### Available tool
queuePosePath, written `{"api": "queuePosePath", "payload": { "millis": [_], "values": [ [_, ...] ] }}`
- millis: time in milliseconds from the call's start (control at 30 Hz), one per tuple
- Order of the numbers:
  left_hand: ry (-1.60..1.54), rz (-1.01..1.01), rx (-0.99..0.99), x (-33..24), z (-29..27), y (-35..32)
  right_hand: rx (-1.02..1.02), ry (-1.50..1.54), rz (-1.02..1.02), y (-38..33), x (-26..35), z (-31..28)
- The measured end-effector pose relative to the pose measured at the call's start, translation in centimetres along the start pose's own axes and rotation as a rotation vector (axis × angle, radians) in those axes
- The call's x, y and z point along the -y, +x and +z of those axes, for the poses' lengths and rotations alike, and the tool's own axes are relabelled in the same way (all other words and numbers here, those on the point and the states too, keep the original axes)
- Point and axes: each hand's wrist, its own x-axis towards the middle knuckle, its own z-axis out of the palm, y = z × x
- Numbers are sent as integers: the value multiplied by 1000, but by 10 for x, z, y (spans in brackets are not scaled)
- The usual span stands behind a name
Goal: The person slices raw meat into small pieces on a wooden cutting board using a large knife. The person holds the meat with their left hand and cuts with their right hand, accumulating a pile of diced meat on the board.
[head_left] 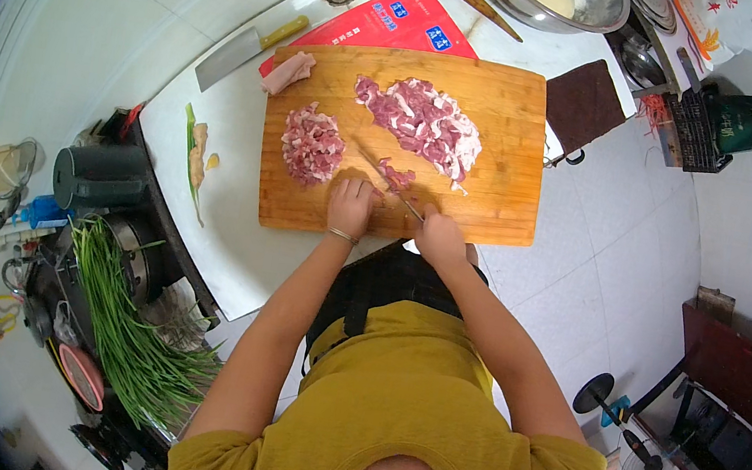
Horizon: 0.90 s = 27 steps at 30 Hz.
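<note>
Closed around the handle of a knife [408, 203], the right hand's [441, 240] fingers work at mid-frame; the left hand's [351, 207] fingers curl down beside small meat scraps [395, 176], though I cannot tell whether they grip any. I see sliced meat [431, 127] above and chopped meat [313, 146] leftward on a wooden cutting board [500, 186], with a cleaver [230, 60] at upper left.

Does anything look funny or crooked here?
Yes, the wooden chopping board looks crooked: its near right corner juts out past the slanting edge of the white table, over the floor tiles.
</note>
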Motion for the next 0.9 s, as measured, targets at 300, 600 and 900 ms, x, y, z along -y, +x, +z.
{"api": "queuePosePath", "payload": {
  "millis": [300,600,900],
  "values": [
    [-152,-100,65,-11,-7,48,-31,28,115,-8,-30,-13],
    [-249,197,215,-38,8,32,-57,68,156,-13,-37,-15],
    [-94,268,110,-57,15,33,-62,67,172,-13,-39,-17]
  ]
}}
